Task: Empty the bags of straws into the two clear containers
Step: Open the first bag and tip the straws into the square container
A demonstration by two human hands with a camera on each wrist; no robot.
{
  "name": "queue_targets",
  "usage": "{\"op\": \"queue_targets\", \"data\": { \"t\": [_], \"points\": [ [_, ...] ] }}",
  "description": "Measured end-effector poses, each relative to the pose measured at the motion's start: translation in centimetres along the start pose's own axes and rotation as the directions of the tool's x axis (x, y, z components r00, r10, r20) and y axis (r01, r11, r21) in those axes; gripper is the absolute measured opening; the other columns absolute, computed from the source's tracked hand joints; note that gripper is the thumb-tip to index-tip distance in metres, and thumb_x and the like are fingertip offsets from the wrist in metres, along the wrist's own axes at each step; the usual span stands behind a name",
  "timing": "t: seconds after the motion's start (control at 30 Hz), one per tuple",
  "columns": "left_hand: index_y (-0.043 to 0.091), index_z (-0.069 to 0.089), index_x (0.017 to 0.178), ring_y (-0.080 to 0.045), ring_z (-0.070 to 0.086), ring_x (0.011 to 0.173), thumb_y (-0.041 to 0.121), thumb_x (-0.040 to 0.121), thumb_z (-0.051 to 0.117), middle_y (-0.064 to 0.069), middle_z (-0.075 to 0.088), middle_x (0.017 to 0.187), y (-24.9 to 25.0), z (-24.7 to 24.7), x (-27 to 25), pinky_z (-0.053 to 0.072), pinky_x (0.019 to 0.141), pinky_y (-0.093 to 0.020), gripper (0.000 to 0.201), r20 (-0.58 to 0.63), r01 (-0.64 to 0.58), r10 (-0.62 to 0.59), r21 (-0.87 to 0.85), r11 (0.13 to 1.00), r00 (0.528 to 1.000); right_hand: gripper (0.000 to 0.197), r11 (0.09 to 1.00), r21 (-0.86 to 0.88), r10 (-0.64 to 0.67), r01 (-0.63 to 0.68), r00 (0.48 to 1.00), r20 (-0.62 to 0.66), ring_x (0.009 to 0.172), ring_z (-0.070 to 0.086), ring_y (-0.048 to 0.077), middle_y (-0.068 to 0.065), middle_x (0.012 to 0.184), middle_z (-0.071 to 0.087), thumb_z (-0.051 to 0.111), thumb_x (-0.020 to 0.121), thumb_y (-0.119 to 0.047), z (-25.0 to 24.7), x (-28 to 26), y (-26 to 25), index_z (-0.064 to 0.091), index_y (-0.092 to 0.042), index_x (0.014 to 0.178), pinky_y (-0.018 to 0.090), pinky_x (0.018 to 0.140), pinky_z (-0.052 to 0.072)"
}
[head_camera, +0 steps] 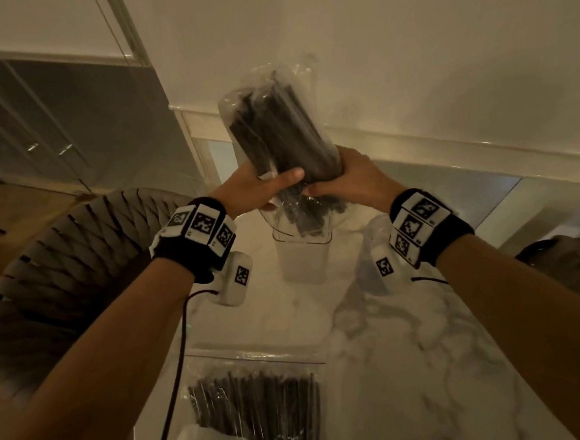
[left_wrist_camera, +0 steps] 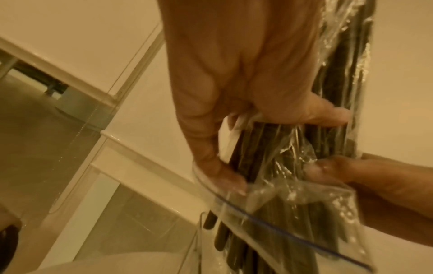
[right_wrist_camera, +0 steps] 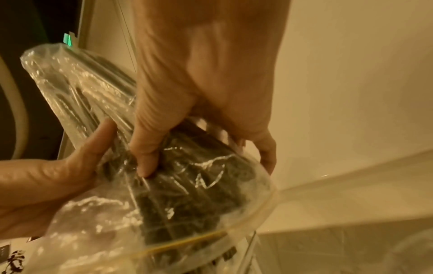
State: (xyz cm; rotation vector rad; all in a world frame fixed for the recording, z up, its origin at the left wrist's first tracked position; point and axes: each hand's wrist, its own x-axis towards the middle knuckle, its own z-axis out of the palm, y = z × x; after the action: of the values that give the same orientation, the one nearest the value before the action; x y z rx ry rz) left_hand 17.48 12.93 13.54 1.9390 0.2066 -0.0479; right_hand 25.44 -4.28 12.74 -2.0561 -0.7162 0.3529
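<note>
A clear zip bag of black straws [head_camera: 275,128] is held upside down, mouth downward, over a clear square container [head_camera: 303,256] on the marble table. My left hand [head_camera: 262,187] grips the bag's lower part from the left and my right hand [head_camera: 344,176] grips it from the right. Straw ends [head_camera: 311,218] stick out of the bag's mouth into the container's top. In the left wrist view my left hand [left_wrist_camera: 234,92] squeezes the bag [left_wrist_camera: 293,148] above the container's rim [left_wrist_camera: 201,222]. In the right wrist view my right hand [right_wrist_camera: 199,111] wraps the bag [right_wrist_camera: 187,185].
A second zip bag of black straws [head_camera: 260,411] lies flat on the table near me. Another clear container [head_camera: 379,248] stands partly behind my right wrist. A woven chair back [head_camera: 62,270] is at the left; the wall runs close behind.
</note>
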Motion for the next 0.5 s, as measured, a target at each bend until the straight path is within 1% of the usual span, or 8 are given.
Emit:
{"op": "queue_targets", "data": {
  "t": [0.07,0.1,0.17,0.2,0.27,0.37,0.43,0.5],
  "points": [
    [0.025,0.044,0.133,-0.018,0.058,0.109,0.059,0.069,0.065,0.000,0.054,0.129,-0.8,-0.4,0.2,0.054,0.070,-0.029,0.075,0.064,0.083,-0.090,0.106,0.991,0.994,0.056,0.998,-0.011,-0.055,0.054,0.998,-0.029,0.083,0.055,-0.005,-0.008,0.102,0.061,0.079,0.071,-0.024,0.3,0.2,0.0,0.056,-0.020,0.122,-0.001,0.060,0.042],
    [0.026,0.044,0.134,-0.020,0.056,0.112,0.065,0.064,0.065,-0.001,0.051,0.132,-1.2,-0.7,0.5,0.055,0.073,-0.030,0.083,0.070,0.100,-0.113,0.164,0.981,0.991,0.054,0.998,-0.011,-0.069,0.068,0.997,-0.040,0.083,0.055,-0.006,-0.007,0.102,0.061,0.078,0.072,-0.025,0.3,0.3,0.1,0.056,-0.020,0.121,-0.003,0.059,0.041],
    [0.033,0.049,0.128,-0.024,0.050,0.122,0.075,0.058,0.067,-0.004,0.047,0.137,-1.6,-1.3,0.9,0.053,0.091,-0.042,0.083,0.093,0.059,-0.090,0.295,0.954,0.992,0.052,0.998,0.000,-0.068,0.068,0.996,-0.063,0.084,0.056,-0.005,-0.008,0.103,0.061,0.078,0.073,-0.027,0.4,0.4,0.0,0.057,-0.021,0.119,-0.002,0.060,0.042],
    [0.037,0.053,0.124,-0.027,0.048,0.124,0.075,0.055,0.068,-0.006,0.047,0.137,-1.6,-1.6,0.8,0.050,0.097,-0.045,0.080,0.116,0.043,-0.088,0.342,0.939,0.989,0.051,0.997,0.019,-0.067,0.069,0.995,-0.075,0.084,0.056,-0.005,-0.008,0.103,0.061,0.077,0.073,-0.027,0.5,0.5,0.0,0.057,-0.022,0.119,0.000,0.061,0.043],
    [0.039,0.059,0.116,-0.026,0.055,0.118,0.067,0.054,0.076,-0.005,0.053,0.131,-1.6,-2.3,0.9,0.054,0.091,-0.043,0.070,0.139,0.069,-0.121,0.332,0.941,0.983,0.051,0.995,0.066,-0.064,0.070,0.994,-0.089,0.086,0.057,-0.005,-0.007,0.105,0.061,0.077,0.073,-0.025,0.6,0.6,-0.2,0.056,-0.022,0.118,0.005,0.068,0.046],
    [0.027,0.062,0.115,-0.017,0.062,0.107,0.033,0.069,0.081,0.000,0.066,0.116,-1.2,-2.9,0.5,0.054,0.086,-0.036,0.050,0.169,0.099,-0.139,0.226,0.969,0.976,0.052,0.986,0.154,-0.042,0.057,0.994,-0.098,0.093,0.062,0.006,-0.004,0.108,0.064,0.078,0.072,-0.023,1.3,0.5,-0.4,0.055,-0.019,0.118,0.022,0.080,0.053],
    [0.022,0.062,0.115,-0.012,0.064,0.100,0.019,0.073,0.078,0.002,0.069,0.109,-1.1,-2.9,0.3,0.054,0.082,-0.033,0.045,0.159,0.076,-0.104,0.170,0.982,0.982,0.053,0.976,0.210,-0.029,0.051,0.994,-0.105,0.097,0.065,0.012,0.000,0.112,0.066,0.078,0.072,-0.023,1.9,0.4,-0.4,0.054,-0.019,0.119,0.029,0.084,0.056],
    [0.019,0.061,0.110,-0.009,0.065,0.087,0.014,0.074,0.077,0.004,0.069,0.098,-0.7,-2.6,0.0,0.053,0.070,-0.028,0.040,0.126,0.026,-0.042,0.130,0.991,0.991,0.053,0.965,0.259,-0.013,0.047,0.991,-0.131,0.102,0.065,0.017,0.004,0.116,0.065,0.077,0.073,-0.023,2.5,0.4,-0.4,0.052,-0.018,0.120,0.036,0.089,0.056]
  ]
}}
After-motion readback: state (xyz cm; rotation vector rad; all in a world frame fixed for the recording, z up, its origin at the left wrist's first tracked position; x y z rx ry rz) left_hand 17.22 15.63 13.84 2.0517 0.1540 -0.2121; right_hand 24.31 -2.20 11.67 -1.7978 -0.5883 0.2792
